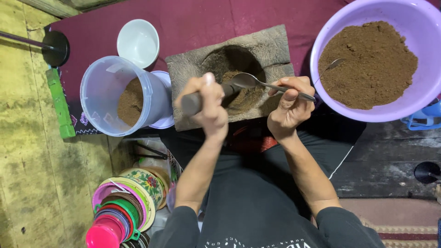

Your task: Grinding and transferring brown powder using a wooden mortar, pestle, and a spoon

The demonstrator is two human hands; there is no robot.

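While pounding: left hand (205, 102) fisted round pestle (192, 103)
Right hand (289, 103): pinches spoon (250, 81) handle
Tip: probably keep spoon bowl low over mortar (188, 69) hollow, clear of pestle

maroon cloth (193, 18): spread over the floor at the top of the view | worn yellowish floor (27, 151): left of the cloth | dark weathered planks (390, 151): below the cloth's right end | striped woven mat (404, 229): below those planks | light: soft, even, no hard shadows
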